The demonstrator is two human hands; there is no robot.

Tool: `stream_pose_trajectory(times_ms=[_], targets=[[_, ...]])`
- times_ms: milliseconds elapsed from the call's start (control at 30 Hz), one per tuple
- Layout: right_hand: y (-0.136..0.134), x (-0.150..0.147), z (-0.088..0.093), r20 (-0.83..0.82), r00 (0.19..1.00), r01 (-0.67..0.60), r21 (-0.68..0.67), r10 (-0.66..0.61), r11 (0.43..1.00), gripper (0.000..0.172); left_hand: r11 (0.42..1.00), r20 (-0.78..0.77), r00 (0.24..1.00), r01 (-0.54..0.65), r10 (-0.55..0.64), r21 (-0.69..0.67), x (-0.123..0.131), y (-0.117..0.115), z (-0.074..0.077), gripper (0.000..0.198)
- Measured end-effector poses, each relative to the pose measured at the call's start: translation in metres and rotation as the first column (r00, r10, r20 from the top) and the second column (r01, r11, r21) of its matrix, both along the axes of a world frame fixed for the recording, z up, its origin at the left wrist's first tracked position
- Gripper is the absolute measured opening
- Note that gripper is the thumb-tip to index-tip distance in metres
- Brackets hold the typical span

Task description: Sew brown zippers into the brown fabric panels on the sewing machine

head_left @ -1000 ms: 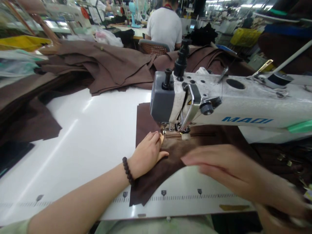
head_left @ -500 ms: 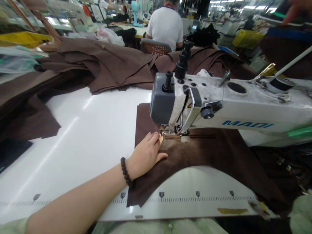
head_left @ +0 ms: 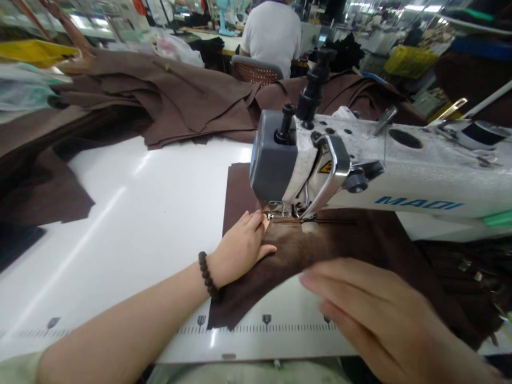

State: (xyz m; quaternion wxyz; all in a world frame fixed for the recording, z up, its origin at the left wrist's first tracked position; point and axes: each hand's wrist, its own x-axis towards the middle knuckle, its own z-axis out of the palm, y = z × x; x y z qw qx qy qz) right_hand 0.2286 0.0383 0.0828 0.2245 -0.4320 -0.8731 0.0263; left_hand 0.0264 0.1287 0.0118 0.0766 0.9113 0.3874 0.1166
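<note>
A dark brown fabric piece (head_left: 240,184) with a curved near edge lies under the head of a white sewing machine (head_left: 352,160). My left hand (head_left: 242,245), with a beaded bracelet (head_left: 208,274) at the wrist, rests flat on the cloth, thumb apart, its fingertips just left of the presser foot (head_left: 298,212). By those fingertips is a small pale tan patch that I cannot make out. Over the right part of the fabric and the table's front edge hovers my right hand (head_left: 372,309), blurred by motion; nothing shows in it.
Stacked brown fabric pieces (head_left: 192,101) lie along the far side of the white table (head_left: 160,213). A ruler scale (head_left: 296,326) runs along its near edge. Beyond, a person in a white shirt (head_left: 272,32) sits with their back to me. Dark material (head_left: 452,266) lies at the right.
My right hand has come into view from the lower right, over the fabric. My left hand stays in its place on the cloth. The camera view has shifted slightly.
</note>
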Motion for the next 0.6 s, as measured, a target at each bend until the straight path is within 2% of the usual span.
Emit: stream_pose_trajectory(times_ms=[67, 100, 167, 233, 300, 600], targets=[[0.030, -0.012, -0.021, 0.063, 0.995, 0.078, -0.007, -0.077, 0.997, 0.030, 1.000, 0.004, 1.000, -0.001, 0.001, -0.004, 0.000, 0.000, 0.000, 0.047], [0.042, -0.017, -0.034, 0.107, 0.981, 0.163, -0.009, -0.161, 0.987, 0.035, 1.000, 0.007, 1.000, 0.000, 0.000, -0.005, 0.000, 0.000, 0.000, 0.046], [0.059, -0.022, -0.060, 0.138, 0.973, 0.200, -0.107, -0.185, 0.974, 0.040, 1.000, 0.009, 1.000, 0.004, -0.004, -0.002, 0.000, 0.001, 0.000, 0.045], [0.064, -0.024, -0.076, 0.150, 0.971, 0.208, -0.171, -0.184, 0.963, 0.042, 1.000, 0.005, 1.000, 0.014, -0.014, 0.001, -0.001, 0.002, -0.001, 0.046], [0.063, -0.024, -0.082, 0.148, 0.971, 0.216, -0.184, -0.191, 0.959, 0.042, 1.000, 0.001, 1.000, 0.018, -0.018, 0.002, -0.001, 0.003, -0.001, 0.047], [0.060, -0.023, -0.081, 0.095, 0.976, 0.210, -0.197, -0.195, 0.958, 0.043, 1.000, 0.007, 1.000, 0.023, -0.023, 0.000, -0.002, 0.004, -0.002, 0.044]])
